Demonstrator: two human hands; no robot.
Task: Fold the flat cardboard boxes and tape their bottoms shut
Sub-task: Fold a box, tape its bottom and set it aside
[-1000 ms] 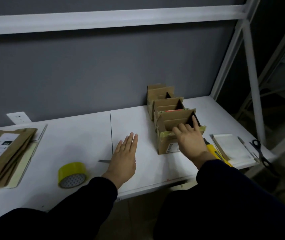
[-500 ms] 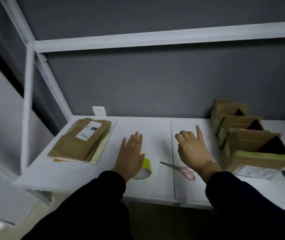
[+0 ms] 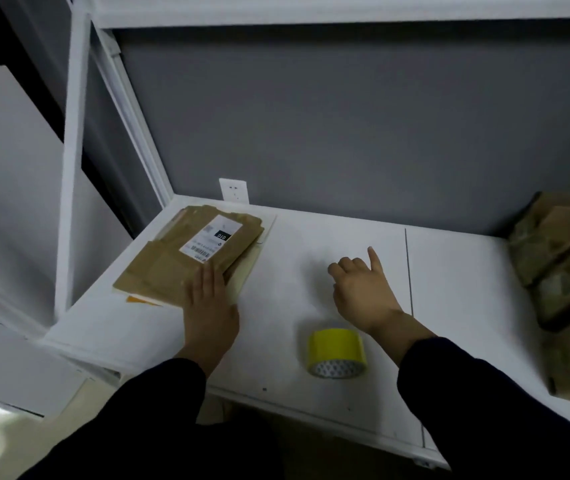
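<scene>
A stack of flat brown cardboard boxes (image 3: 186, 258), the top one with a white label, lies at the table's far left. My left hand (image 3: 209, 306) rests with straight fingers on the stack's near right corner. My right hand (image 3: 363, 292) hovers over the white table (image 3: 311, 244), fingers loosely curled, index finger pointing away, holding nothing. A yellow tape roll (image 3: 337, 351) stands on the table just below my right hand. Folded cardboard boxes (image 3: 560, 271) stand in a blurred row at the right edge.
A grey wall and white frame posts (image 3: 72, 168) bound the table at the back and left. A white wall socket (image 3: 234, 190) sits behind the flat stack. A dark seam (image 3: 409, 271) runs across the tabletop.
The view has swung left. My left hand has reached left onto the flat stack. My right hand has followed leftward, away from the folded boxes.
</scene>
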